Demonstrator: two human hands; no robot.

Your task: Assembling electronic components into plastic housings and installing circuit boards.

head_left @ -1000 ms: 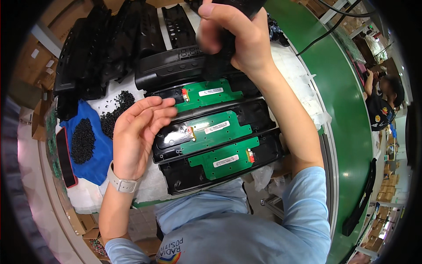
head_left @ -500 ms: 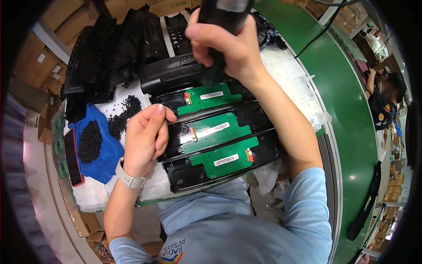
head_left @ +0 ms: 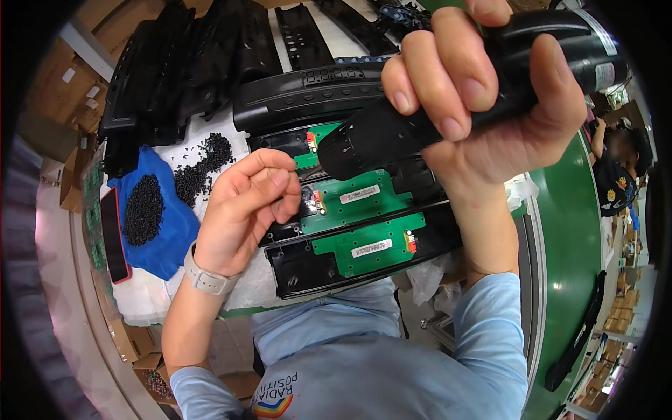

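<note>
My right hand point(head_left: 476, 115) is wrapped round a black electric screwdriver point(head_left: 378, 140), raised and tilted, its tapered end toward the left. That tool hides part of the far green circuit board point(head_left: 323, 132). Below it, a middle circuit board point(head_left: 392, 208) and a near one point(head_left: 346, 263) lie in long black plastic housings point(head_left: 297, 276). Close to the left ends of the far and middle boards, my left hand point(head_left: 241, 210) is closed, thumb and forefinger pinched together. Whatever sits between those fingertips is too small to make out.
Small black screws are heaped on a blue cloth point(head_left: 175, 245), with a loose pile point(head_left: 192, 183) beside it. A phone point(head_left: 114, 234) lies at the left. Black housings point(head_left: 161, 77) stand at the back, behind a black panel point(head_left: 301, 98). Another person point(head_left: 616, 168) works far right.
My right hand has swung the screwdriver from upright over the far board to a tilted hold, nearer and to the right. My left hand has shifted slightly right and away from me.
</note>
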